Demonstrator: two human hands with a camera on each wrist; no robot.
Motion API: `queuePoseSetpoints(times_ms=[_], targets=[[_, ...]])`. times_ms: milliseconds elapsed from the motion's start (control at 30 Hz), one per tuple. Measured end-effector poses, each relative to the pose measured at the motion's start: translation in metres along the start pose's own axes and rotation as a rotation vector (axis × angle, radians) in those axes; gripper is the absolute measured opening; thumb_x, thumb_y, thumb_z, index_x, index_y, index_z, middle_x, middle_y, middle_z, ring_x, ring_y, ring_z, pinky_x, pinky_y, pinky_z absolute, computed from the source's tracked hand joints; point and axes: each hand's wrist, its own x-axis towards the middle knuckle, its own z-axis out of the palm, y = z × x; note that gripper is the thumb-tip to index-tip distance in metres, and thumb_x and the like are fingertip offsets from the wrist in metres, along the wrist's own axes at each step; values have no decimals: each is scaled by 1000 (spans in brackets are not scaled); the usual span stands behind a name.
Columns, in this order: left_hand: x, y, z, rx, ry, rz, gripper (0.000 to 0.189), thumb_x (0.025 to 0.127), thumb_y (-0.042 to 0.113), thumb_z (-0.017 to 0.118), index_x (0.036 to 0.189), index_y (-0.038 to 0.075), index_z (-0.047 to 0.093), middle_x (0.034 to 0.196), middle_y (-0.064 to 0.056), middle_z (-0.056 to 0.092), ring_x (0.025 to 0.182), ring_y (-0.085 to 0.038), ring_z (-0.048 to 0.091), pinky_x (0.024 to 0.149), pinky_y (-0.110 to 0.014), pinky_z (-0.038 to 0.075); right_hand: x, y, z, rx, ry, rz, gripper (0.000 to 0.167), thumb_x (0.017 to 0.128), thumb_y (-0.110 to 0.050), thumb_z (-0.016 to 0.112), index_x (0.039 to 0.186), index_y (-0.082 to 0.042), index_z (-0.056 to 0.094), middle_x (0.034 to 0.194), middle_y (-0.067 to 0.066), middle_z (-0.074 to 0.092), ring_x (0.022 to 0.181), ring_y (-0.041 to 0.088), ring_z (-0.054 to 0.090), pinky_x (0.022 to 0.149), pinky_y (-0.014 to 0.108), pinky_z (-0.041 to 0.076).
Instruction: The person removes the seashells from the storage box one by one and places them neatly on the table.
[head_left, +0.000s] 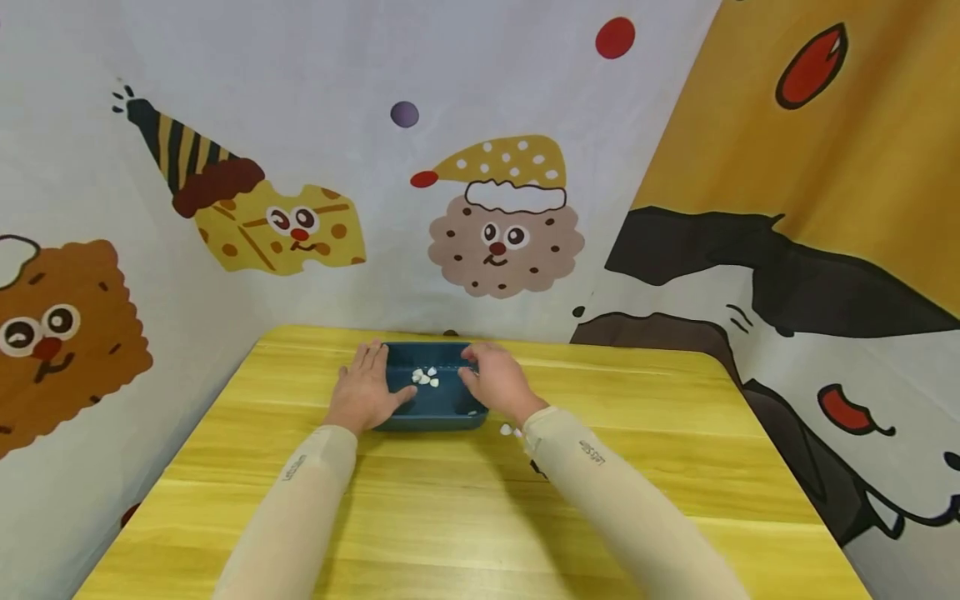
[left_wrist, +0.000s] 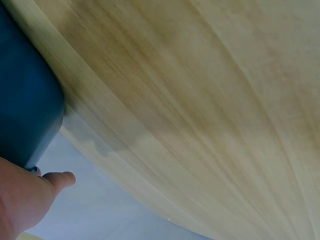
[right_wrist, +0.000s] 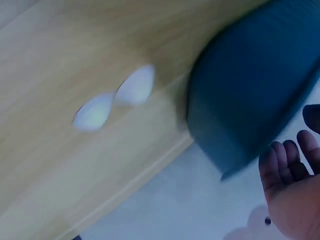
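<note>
Placing small white pieces in a tray, two-handed. The dark blue tray (head_left: 431,422) stands at the far side of the wood-grained table (head_left: 420,517), its long side facing near. Within it, a loose cluster of white pieces (head_left: 424,379) lies on the floor, a little left of the middle; a paler speck by the near right corner is too small to identify. Outside, two loose pieces (right_wrist: 93,114) lie on the table, close together, just right of the tray's near right corner. The left hand (head_left: 365,390) lies at the tray's left end, fingers straight and side by side, thumb spread over the interior; it appears to steady the wall. The right hand (head_left: 501,382) is at the right end, fingers bent and thumb apart from them; no piece is seen between them. The step in hand is judged to be either a release into the tray or an adjustment of its position. The next move probably calls for the right hand to reach near for the loose pieces while the left guards the tray from sliding.
</note>
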Motion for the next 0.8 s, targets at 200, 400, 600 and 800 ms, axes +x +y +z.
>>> queuePoseSetpoints(times_ms=[200,400,600,800], targets=[[-2,1,5,16,-8,-3,106,103,67,58,172,2,12,181,-19,6,169,-41,1,131,-73,17,11,-17,33,-380,-34,-62,39,107,-35,66,136,-9,68,135,9,68,133,29,60,116,44,51],[2,2,1,7,20,11,106,102,67,59,172,3,11,181,-19,7,169,-41,2,131,-72,17,21,-13,42,-596,-161,84,51,108,-50,59,138,-11,70,141,4,71,143,26,54,134,45,28],[3,1,-3,18,8,4,106,102,66,59,172,3,11,181,-19,6,169,-40,2,131,-72,17,30,-16,42,-602,-293,98,46,109,-52,56,127,-15,77,130,0,78,141,24,60,139,45,13],[0,-2,-2,10,-7,-3,106,102,67,58,172,3,10,181,-19,5,169,-40,0,131,-72,16,33,-19,46,-595,-336,121,43,108,-52,58,95,-18,81,94,-4,81,128,23,69,139,46,10]])
